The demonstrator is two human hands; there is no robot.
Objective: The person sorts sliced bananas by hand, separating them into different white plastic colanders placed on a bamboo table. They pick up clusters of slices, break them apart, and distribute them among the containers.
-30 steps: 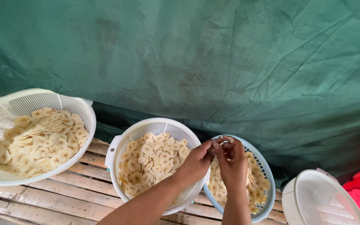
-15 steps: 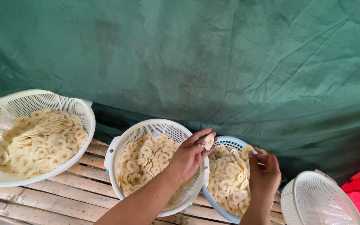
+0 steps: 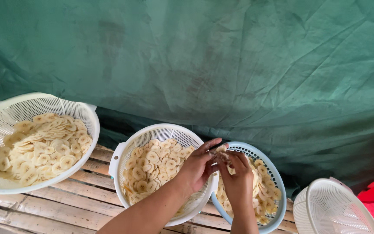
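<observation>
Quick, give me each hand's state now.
Left hand: pinching banana slices with the right.
Right hand: closed on the same slices.

left hand (image 3: 198,167): fingers spread and curled, fingertips meeting the other hand's
right hand (image 3: 237,178): fingers bent, pinching with its fingertips
forearms: bare, rising from the lower edge

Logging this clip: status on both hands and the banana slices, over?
Left hand and right hand together, fingers pinching banana slices between them. Hands above white basket and blue basket, both holding slices. Nothing blocking.
</observation>
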